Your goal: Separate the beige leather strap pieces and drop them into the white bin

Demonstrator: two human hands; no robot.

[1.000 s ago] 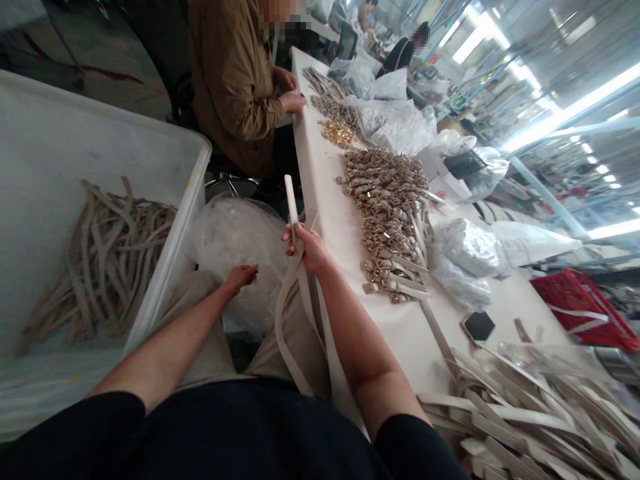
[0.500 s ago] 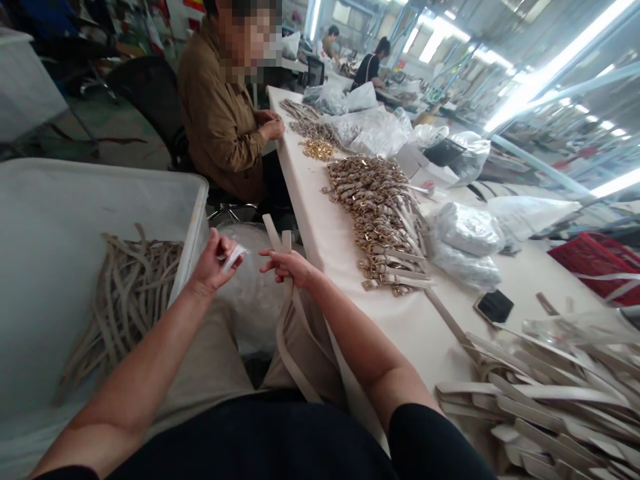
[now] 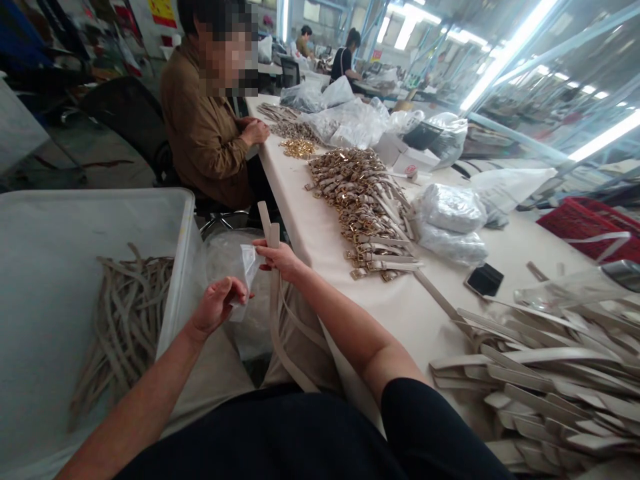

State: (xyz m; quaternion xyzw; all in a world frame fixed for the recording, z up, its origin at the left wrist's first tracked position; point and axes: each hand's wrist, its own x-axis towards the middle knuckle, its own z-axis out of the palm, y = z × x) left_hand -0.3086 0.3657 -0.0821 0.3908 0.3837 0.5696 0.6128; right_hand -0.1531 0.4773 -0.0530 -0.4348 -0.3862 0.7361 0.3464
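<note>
Two beige straps [image 3: 275, 313] hang down over my lap from my right hand [image 3: 281, 259], whose fingers are closed round them near their upper ends. Between my hands is a small translucent plastic piece [image 3: 249, 262]; its upper part meets the fingertips of my right hand. My left hand [image 3: 220, 305] is curled, with its fingers closed on the lower part of this plastic. Below my hands, a clear plastic bag [image 3: 213, 250] lies beside the white bin [image 3: 183, 247].
The bin holds many straps [image 3: 125, 313]. On the table [image 3: 345, 300] lie buckled straps [image 3: 365, 200], gold parts [image 3: 299, 148], plastic packs [image 3: 453, 220], a black phone-like object [image 3: 484, 280] and loose straps [image 3: 550, 387]. A person [image 3: 200, 133] sits at the far left edge.
The plastic piece now hangs unfolded between my hands and reaches my right fingers. My left hand has moved lower. The view has shifted, and the table's things appear further left.
</note>
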